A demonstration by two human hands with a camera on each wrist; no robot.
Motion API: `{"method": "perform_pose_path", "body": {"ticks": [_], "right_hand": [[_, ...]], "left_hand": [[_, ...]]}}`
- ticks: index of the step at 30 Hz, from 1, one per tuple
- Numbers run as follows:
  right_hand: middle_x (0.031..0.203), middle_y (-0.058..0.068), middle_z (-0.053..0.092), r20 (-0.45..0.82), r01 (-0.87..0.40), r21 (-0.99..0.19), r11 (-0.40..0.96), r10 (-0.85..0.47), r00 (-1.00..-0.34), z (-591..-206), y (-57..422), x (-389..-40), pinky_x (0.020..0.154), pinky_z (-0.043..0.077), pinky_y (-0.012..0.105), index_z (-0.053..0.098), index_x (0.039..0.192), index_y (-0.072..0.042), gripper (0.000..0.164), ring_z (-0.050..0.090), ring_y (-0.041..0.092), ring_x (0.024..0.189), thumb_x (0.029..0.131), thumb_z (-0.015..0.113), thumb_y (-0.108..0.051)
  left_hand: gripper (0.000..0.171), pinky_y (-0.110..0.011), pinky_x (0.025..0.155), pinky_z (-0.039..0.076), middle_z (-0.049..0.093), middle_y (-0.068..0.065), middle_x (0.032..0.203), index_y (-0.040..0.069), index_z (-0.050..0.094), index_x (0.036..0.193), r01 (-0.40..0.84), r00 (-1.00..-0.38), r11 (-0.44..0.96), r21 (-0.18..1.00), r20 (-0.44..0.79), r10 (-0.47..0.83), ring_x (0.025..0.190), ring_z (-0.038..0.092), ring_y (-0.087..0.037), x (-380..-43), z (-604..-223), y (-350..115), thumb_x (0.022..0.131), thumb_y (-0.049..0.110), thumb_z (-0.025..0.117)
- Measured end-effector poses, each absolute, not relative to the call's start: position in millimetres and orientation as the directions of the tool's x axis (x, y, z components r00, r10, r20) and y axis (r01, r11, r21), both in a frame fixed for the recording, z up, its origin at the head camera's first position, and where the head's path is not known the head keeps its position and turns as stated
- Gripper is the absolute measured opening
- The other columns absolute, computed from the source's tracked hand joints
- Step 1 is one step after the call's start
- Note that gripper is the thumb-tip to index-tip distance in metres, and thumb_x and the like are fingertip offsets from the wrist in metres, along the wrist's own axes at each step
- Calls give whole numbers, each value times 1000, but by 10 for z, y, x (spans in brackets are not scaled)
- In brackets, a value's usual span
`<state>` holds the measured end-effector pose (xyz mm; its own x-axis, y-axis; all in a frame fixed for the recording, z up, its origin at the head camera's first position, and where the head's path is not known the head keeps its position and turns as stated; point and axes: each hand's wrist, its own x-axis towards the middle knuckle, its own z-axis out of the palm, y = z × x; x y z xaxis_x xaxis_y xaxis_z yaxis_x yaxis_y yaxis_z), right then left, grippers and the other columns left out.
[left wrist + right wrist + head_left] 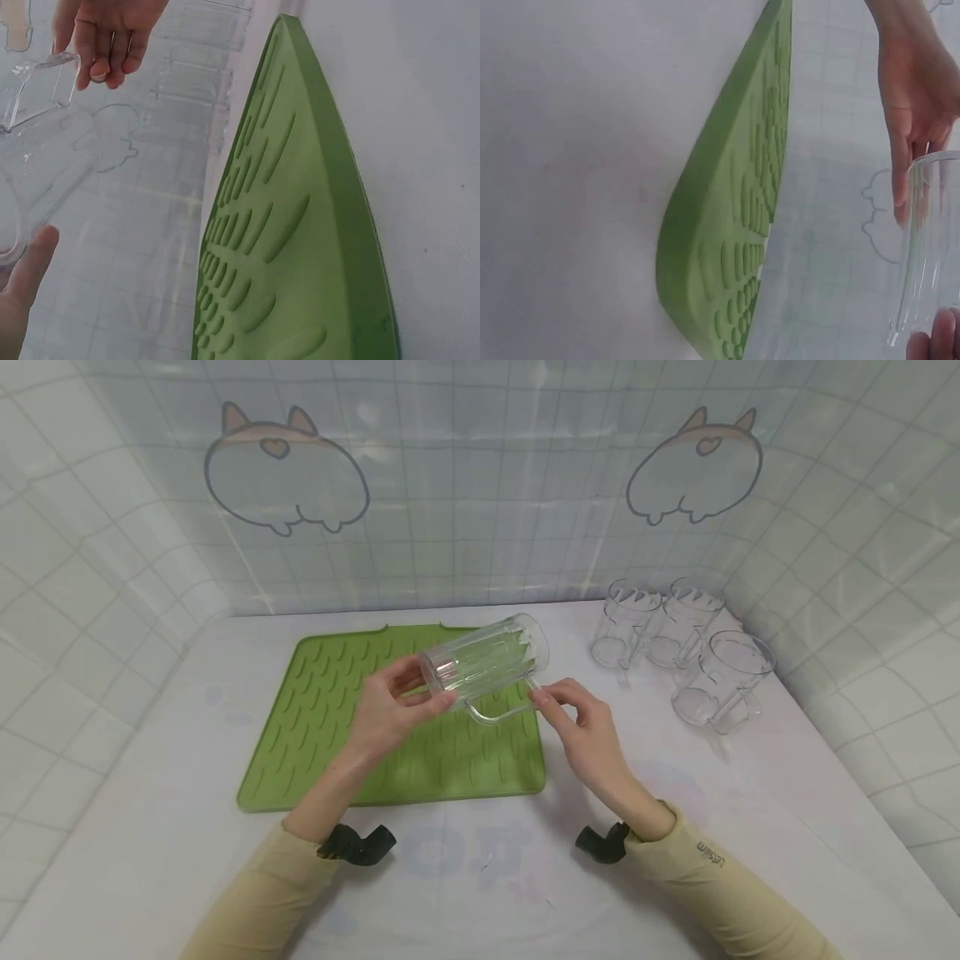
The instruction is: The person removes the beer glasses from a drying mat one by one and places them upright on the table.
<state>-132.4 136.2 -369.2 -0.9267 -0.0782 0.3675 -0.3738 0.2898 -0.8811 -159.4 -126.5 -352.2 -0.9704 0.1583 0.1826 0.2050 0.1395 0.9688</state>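
A clear mug (pixel 487 660) is held tilted on its side above a green drying mat (pixel 322 718), its mouth end toward the upper right and its handle (pixel 491 718) below. At the base end, my left hand (pixel 390 706) grips the mug between thumb and fingers. My right hand (pixel 585 731) pinches the handle near the rim with thumb and fingertips. In the left wrist view the mug (pixel 52 142) shows at the left edge, with the right hand (pixel 112 37) above it. The right wrist view has the mug (pixel 934 240) at its right edge.
Several clear mugs stand upright at the back right: one at the back (pixel 626 622), one beside it (pixel 682 622), and a nearer one (pixel 720 681). A white cloth (pixel 465 893) covers the table. Tiled-pattern walls (pixel 480 527) rise behind and on both sides.
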Motion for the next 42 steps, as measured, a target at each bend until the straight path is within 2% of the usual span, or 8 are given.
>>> {"method": "perform_pose_path", "body": {"ticks": [3, 7, 11, 19, 28, 34, 38, 42], "right_hand": [[95, 6, 69, 363, -365, -896, 253, -56, -930, -3684, 1372, -1319, 96, 45, 34, 74, 103, -6, 21, 59, 13, 97, 100, 61, -22], [101, 5, 69, 359, -358, -914, 193, -29, -933, -3657, 1387, -1312, 100, 45, 38, 73, 107, -4, 23, 59, 14, 103, 100, 61, -22], [102, 3, 69, 354, -352, -923, 156, -14, -935, -3624, 1395, -1304, 101, 44, 36, 73, 109, -6, 23, 59, 15, 106, 100, 61, -23], [98, -1, 68, 337, -335, -933, 131, -7, -942, -3616, 1399, -1309, 100, 44, 34, 72, 110, -4, 24, 60, 15, 107, 100, 62, -24], [95, -2, 70, 266, -267, -962, 64, -18, -964, -3614, 1406, -1303, 102, 47, 34, 72, 111, -3, 25, 63, 16, 107, 99, 63, -24], [100, 5, 71, 230, -230, -973, 2, -36, -972, -3601, 1392, -1299, 108, 44, 38, 69, 113, 3, 30, 63, 19, 111, 99, 63, -23], [102, 11, 70, 213, -212, -977, -40, -49, -976, -3583, 1374, -1289, 111, 41, 39, 70, 110, 2, 28, 62, 21, 112, 98, 64, -22], [97, 7, 71, 198, -187, -973, -139, -74, -977, -3568, 1344, -1280, 112, 39, 40, 70, 106, 4, 23, 62, 23, 111, 99, 62, -17]], "left_hand": [[62, -29, 91, 57, 63, -23, 129, -3, 54, 136, 189, -969, 144, 971, 161, 190, 118, 64, -35, -1589, -3521, -1262, 80, 8, 81], [66, -35, 96, 55, 63, -18, 131, 1, 53, 138, 184, -958, 190, 964, 133, 253, 118, 65, -33, -1591, -3549, -1260, 80, 12, 83], [68, -43, 100, 53, 62, -15, 134, 3, 53, 138, 210, -943, 225, 952, 136, 304, 120, 63, -33, -1599, -3591, -1251, 79, 15, 85], [70, -34, 99, 54, 62, -11, 134, 5, 53, 138, 228, -938, 288, 930, 130, 322, 121, 63, -30, -1607, -3638, -1237, 78, 19, 86], [74, -42, 104, 50, 62, -9, 133, 10, 55, 138, 205, -943, 389, 898, 75, 325, 125, 60, -31, -1619, -3673, -1201, 75, 31, 88], [69, -41, 103, 51, 63, -6, 132, 13, 58, 133, 205, -940, 416, 886, 61, 335, 125, 60, -29, -1621, -3687, -1184, 75, 33, 88], [68, -42, 103, 51, 62, -6, 131, 13, 58, 132, 194, -937, 433, 880, 35, 347, 126, 59, -30, -1618, -3695, -1181, 74, 33, 88], [67, -43, 104, 50, 62, -6, 131, 13, 58, 131, 189, -933, 445, 875, 18, 359, 127, 58, -31, -1612, -3705, -1180, 74, 31, 89]]}}
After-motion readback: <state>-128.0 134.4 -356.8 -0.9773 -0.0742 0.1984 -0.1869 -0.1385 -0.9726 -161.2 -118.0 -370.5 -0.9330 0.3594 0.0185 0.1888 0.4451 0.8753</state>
